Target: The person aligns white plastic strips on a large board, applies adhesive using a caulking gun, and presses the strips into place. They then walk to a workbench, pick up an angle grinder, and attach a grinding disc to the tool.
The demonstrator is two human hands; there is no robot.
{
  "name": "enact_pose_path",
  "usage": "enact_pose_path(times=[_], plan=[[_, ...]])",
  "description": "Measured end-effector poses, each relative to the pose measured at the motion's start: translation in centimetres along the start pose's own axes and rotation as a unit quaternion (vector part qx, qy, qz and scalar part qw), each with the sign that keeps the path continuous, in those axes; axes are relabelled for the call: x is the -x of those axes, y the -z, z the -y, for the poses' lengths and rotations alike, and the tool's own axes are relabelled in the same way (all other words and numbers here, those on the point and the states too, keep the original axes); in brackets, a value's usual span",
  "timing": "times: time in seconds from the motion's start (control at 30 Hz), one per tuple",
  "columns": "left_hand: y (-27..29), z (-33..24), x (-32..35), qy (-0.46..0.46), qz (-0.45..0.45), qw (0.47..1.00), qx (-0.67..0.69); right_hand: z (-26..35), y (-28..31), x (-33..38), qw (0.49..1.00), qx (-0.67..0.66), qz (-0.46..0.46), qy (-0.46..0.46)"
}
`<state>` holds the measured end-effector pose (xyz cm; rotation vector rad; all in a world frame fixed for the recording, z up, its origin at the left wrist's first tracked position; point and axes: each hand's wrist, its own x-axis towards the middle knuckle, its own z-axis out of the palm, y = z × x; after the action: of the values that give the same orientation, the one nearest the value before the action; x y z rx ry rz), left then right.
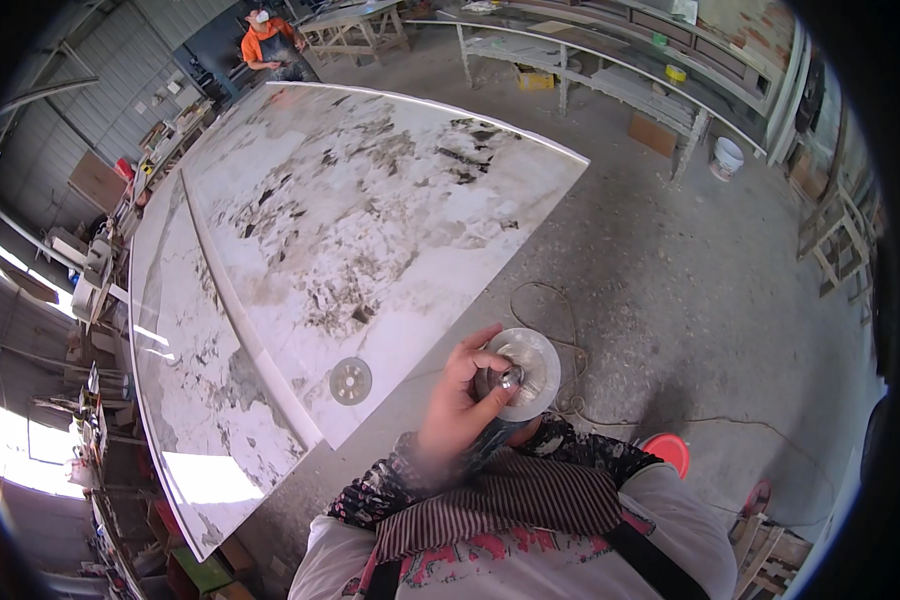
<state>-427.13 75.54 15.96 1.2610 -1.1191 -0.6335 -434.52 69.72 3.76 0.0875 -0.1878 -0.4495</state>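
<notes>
A pale round disc (pixel 541 358) faces up in front of my chest, with a shiny metal nut (pixel 511 378) at its centre. My left hand (pixel 455 395) is closed, its thumb and fingers pinching that nut. Under the disc a bit of the dark body of an angle grinder (pixel 497 434) shows. My right hand (pixel 526 432) is around this body, mostly covered by the disc, its fingers hidden. A second, grey disc with holes (pixel 350 381) lies flat on the near corner of a large marbled slab (pixel 400 260), left of my hands.
A raised pale strip (pixel 240 320) runs along the slab's left part. Cord (pixel 710 419) trails over the floor at right, near a red round lid or bucket (pixel 667 455). A white bucket (pixel 727 158) stands by a long workbench (pixel 610 85). One person in orange (pixel 270 45) stands at the slab's far end.
</notes>
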Motion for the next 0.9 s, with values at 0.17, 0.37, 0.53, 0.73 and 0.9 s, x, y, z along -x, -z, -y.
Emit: enact_pose_path(times=[0.17, 0.37, 0.53, 0.73, 0.9], plan=[[0.1, 0.0, 0.1, 0.023, -0.015, 0.999, 0.017, -2.2, 0.1, 0.2, 0.97, -0.148, -0.101, 0.162], [0.7, -1.0, 0.6, 0.164, -0.162, 0.955, 0.184, 0.6, -0.8, 0.1, 0.992, 0.044, 0.062, -0.101], [4.5, 0.4, -0.9, 0.181, -0.094, 0.89, 0.408, 0.3, -1.5, 0.2, 0.977, 0.103, 0.09, -0.164], [4.9, -1.7, -1.9, 0.341, 0.078, 0.935, 0.063, -0.2, -0.7, -0.2, 0.972, 0.052, 0.076, -0.218], [5.6, -0.8, -1.4, 0.278, -0.036, 0.912, 0.301, -0.4, -0.6, 0.1, 0.973, 0.029, 0.029, -0.225]])
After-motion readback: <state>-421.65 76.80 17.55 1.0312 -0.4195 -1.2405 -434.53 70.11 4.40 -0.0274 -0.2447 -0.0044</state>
